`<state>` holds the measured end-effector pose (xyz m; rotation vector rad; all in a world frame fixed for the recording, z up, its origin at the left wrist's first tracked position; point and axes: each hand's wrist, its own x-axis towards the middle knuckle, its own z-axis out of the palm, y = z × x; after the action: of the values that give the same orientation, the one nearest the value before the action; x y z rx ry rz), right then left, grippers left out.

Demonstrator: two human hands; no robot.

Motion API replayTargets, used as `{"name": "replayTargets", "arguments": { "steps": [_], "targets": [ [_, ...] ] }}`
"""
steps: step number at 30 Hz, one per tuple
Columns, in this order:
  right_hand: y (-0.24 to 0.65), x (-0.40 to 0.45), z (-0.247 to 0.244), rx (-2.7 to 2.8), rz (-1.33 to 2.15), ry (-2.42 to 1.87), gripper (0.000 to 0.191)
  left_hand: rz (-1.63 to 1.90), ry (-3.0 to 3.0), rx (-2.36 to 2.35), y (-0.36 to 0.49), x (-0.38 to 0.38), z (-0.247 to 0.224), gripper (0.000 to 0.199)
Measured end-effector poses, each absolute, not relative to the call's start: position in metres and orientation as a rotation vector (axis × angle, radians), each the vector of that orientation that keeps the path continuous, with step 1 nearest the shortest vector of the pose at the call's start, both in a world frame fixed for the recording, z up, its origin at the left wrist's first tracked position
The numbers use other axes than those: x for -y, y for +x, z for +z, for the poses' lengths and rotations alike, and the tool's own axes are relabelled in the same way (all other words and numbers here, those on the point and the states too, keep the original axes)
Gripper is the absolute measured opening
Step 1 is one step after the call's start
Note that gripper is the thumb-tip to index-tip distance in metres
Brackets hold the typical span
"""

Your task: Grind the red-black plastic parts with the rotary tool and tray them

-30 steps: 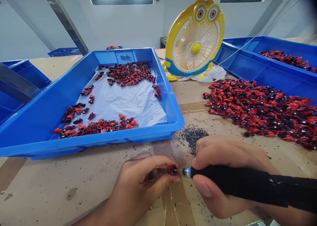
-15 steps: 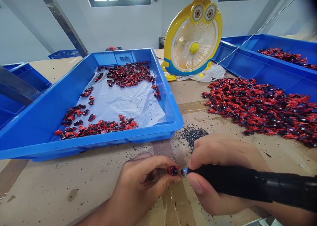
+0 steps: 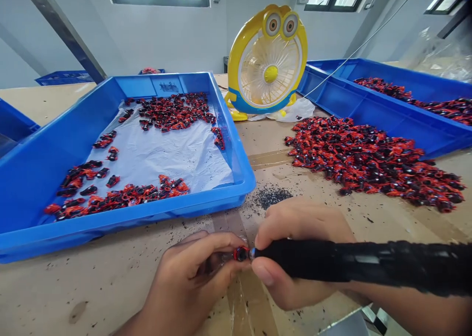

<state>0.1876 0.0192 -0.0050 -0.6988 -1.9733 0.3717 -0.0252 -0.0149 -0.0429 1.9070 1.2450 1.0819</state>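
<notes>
Between the thumb and fingers of my left hand (image 3: 195, 272) is a small red and black part (image 3: 241, 253), its round end turned towards the right. My right hand (image 3: 302, 247) is wrapped round a thick black pen-shaped tool (image 3: 354, 261) with a metal tip (image 3: 252, 253). That tip is right at the small part; whether it touches or enters it I cannot make out. Both hands are just above the brown table surface (image 3: 121, 282), in front of a scatter of black crumbs (image 3: 272, 196).
A blue tray (image 3: 243, 179) lined with white sheet holds similar parts at the left. At the right lies a big heap of red and black parts (image 3: 368, 159), beside another blue tray (image 3: 391, 115). A yellow fan (image 3: 271, 74) stands behind, with a thin cord (image 3: 363, 43) crossing nearby.
The view has swung to the right, so everything appears further left. The tool's tip has come closer to the small part, and the tool lies more level.
</notes>
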Motion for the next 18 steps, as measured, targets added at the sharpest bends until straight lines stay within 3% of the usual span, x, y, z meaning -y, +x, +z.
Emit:
{"name": "replayTargets", "arguments": {
  "steps": [12,18],
  "targets": [
    [0.198,-0.024,0.004,1.982,0.350,-0.691,0.005,1.150,1.958,-1.242,-0.023,0.013,-0.040,0.030],
    [0.203,-0.025,0.004,1.942,0.383,-0.718,0.011,1.150,1.952,-1.244,-0.022,0.015,-0.041,0.025]
  ]
}}
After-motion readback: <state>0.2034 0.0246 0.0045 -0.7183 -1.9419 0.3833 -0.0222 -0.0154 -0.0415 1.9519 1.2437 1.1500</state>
